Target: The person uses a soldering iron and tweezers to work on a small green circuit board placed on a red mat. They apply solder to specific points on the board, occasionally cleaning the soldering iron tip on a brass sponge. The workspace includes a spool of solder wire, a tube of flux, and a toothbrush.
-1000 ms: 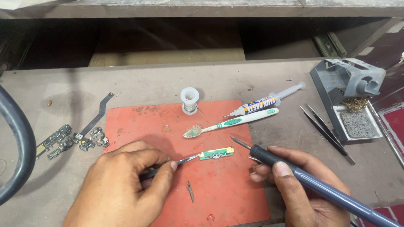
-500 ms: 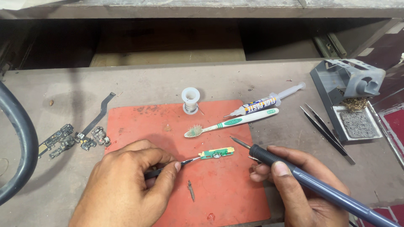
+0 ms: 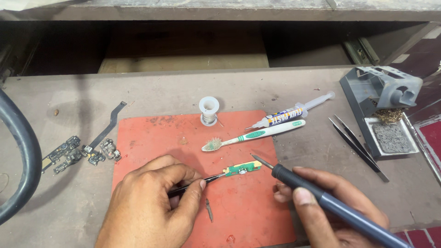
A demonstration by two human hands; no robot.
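**Iron tip just short of the small board**

The left hand (image 3: 147, 206) was clenched around a pair of black tweezers (image 3: 202, 181), and the tweezer tips pinched one end of a small green circuit board (image 3: 242, 169). The board lay low on the red mat (image 3: 151, 138), near its middle, and I could not tell whether it rested fully on the mat or was lifted a little. The right hand (image 3: 330, 206) grasped a soldering iron (image 3: 321, 197) like a pen, and its metal tip (image 3: 258, 160) pointed at the other end of the board, just beside it. Whether the tip touched the board was too fine to see.

As I judged it, the work was at the beginning of the soldering step: the board was fixed and the iron was brought close, but no fresh solder or smoke was visible, so the joint seemed not yet made. The helping things looked unused at this moment: the solder spool (image 3: 209, 110) stood at the far edge of the mat, the flux syringe (image 3: 289, 112) and the toothbrush (image 3: 255, 135) lay beside each other, well apart from both hands. A small metal piece (image 3: 209, 210) lay on the mat near the left hand. Spare tweezers (image 3: 356, 144) lay by the iron stand (image 3: 386, 115), and other small boards (image 3: 80, 154) waited left of the mat.
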